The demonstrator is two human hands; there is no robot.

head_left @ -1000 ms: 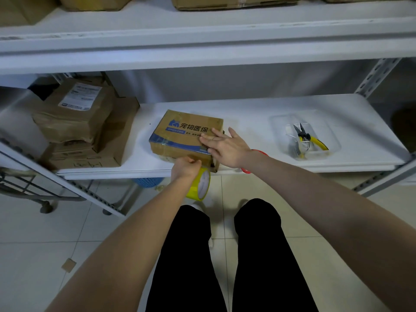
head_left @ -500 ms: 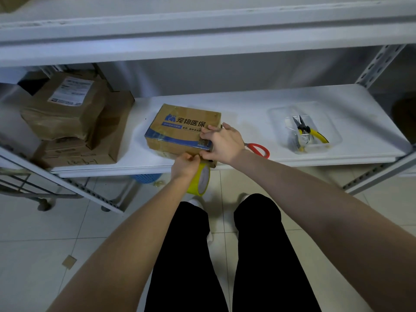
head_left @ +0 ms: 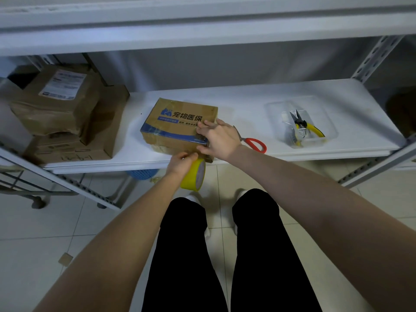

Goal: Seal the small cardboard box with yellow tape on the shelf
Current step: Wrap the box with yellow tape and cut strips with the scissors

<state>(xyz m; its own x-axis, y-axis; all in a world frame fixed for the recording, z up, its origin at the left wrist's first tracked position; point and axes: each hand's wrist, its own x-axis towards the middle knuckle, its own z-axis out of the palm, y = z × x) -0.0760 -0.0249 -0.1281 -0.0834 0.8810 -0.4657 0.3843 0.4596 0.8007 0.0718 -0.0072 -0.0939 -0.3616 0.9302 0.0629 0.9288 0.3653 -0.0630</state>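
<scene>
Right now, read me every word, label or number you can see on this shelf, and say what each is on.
"宠物医保": blue characters on top of the small cardboard box.
Smaller print beneath it: too small to read, partly covered by the right hand.
White shipping label on the brown parcel: blurred.
Handwritten marks on the carton under that parcel: illegible.
Yellow tape roll in the left hand: no print visible.

One head-worn wide-angle view, aimed forward and down.

The camera looks from above the person's own forearms and black-clad legs (head_left: 180, 255) onto a white shelf (head_left: 292, 152) close ahead, within reach of both hands. The left hand (head_left: 180, 164), gripping a yellow tape roll (head_left: 195, 174), and the right hand (head_left: 221, 140) meet near centre at the small cardboard box (head_left: 177, 124). An upper shelf board (head_left: 202, 25) fills the top of the frame and tiled floor (head_left: 33, 233) the bottom.
</scene>
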